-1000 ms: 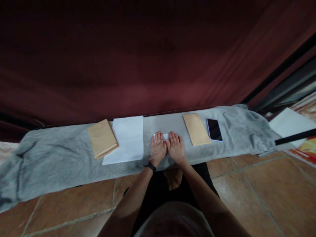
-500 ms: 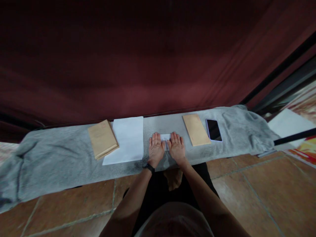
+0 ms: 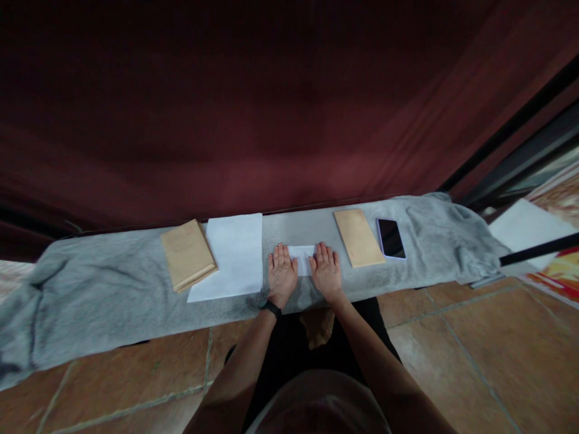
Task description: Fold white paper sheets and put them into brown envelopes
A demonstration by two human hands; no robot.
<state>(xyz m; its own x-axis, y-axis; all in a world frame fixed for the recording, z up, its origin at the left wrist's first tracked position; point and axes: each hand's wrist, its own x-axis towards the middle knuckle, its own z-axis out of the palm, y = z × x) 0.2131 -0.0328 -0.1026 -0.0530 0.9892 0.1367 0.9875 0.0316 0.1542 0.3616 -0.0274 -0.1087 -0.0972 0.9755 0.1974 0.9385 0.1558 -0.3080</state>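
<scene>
A small folded piece of white paper [image 3: 303,261] lies on the grey cloth between my hands. My left hand [image 3: 283,274] rests flat over its left end, fingers stretched forward. Palm down at the right end is my right hand [image 3: 327,271], its fingers also straight. Both hands cover the paper's ends, so its full length is hidden. To the left are white paper sheets [image 3: 239,256], partly under a stack of brown envelopes [image 3: 186,253]. Another brown envelope or stack [image 3: 359,238] lies to the right of my right hand.
A phone with a purple edge [image 3: 391,239] lies right of the brown envelope. Grey cloth [image 3: 113,289] covers the narrow bench. A dark red panel [image 3: 280,150] rises along its far side. At far right, a black bar [image 3: 538,249] crosses some papers.
My hands have slid apart, the left one leftward and the right one slightly rightward. More of the small white paper shows between them.
</scene>
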